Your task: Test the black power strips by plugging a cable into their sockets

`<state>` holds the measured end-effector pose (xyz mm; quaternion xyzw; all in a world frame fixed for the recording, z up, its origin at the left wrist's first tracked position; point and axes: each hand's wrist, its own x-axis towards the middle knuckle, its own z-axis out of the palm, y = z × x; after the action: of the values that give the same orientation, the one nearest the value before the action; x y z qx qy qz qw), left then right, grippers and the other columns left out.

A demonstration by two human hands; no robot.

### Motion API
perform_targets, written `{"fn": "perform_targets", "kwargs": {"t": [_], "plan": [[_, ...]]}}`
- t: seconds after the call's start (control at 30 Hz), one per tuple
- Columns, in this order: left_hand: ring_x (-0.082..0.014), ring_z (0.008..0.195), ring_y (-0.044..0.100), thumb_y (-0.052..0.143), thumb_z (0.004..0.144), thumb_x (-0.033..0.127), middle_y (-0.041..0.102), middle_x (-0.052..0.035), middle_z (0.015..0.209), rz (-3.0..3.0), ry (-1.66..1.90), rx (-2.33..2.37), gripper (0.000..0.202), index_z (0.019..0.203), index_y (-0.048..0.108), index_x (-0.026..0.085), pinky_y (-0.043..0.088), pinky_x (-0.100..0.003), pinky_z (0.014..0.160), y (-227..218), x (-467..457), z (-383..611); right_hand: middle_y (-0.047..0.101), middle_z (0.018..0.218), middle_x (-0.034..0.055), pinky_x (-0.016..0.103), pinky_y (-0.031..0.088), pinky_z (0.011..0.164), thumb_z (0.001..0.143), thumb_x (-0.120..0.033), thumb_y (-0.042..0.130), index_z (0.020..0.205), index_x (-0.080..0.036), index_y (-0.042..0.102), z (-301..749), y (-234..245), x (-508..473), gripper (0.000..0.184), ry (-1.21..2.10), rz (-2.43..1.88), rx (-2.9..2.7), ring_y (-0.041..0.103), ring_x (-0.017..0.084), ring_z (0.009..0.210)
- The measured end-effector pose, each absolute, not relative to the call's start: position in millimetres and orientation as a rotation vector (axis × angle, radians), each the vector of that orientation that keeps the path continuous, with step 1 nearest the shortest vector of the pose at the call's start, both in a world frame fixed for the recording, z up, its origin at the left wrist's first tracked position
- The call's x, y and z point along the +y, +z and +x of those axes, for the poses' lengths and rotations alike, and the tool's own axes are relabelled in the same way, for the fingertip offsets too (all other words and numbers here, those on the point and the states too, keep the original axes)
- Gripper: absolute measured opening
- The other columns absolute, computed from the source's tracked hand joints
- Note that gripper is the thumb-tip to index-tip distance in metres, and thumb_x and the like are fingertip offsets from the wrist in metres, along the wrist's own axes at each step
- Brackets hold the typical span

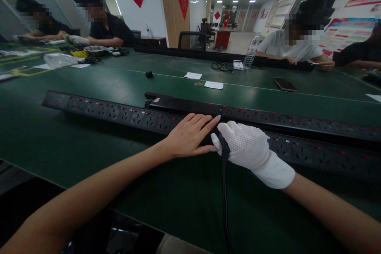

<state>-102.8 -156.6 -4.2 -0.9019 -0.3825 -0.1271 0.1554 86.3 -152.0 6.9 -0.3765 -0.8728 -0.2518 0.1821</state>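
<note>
A long black power strip (119, 114) with a row of sockets and red switches or lights lies across the table before me. My left hand (190, 135), bare, rests on its middle with the fingers stretched over the top and the thumb apart on the near side. My right hand (245, 141) wears a white dotted glove and is closed around a black plug (225, 149) at the strip. From it a black cable (225, 202) hangs toward me. The plug's front end is hidden by the glove. A second power strip (184, 105) lies just behind, nearly parallel.
The green table (98, 158) also bears a small black part (149, 74), paper slips (213, 85), a phone (284, 84), a water bottle (249, 53) and a coiled cable (222, 66). People sit at the far side, left and right. Loose parts and a plastic bag (59, 60) lie far left.
</note>
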Motion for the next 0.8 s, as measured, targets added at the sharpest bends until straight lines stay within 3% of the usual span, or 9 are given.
{"fn": "perform_targets", "kwargs": {"t": [0.8], "plan": [[-0.0273, 0.109, 0.042, 0.022, 0.082, 0.065, 0.045, -0.0174, 0.123, -2.530, -0.407, -1.071, 0.077, 0.130, 0.034, 0.005, 0.031, -0.039, 0.089, -9.4, -155.3, -102.0, 0.055, 0.067, 0.0015, 0.027, 0.013, 0.051, 0.085, -0.042, 0.034, 0.083, -0.019, 0.057, 87.8, 5.3, -149.6, 0.032, -0.791, -1.048, -2.456, 0.046, 0.014, 0.055]]}}
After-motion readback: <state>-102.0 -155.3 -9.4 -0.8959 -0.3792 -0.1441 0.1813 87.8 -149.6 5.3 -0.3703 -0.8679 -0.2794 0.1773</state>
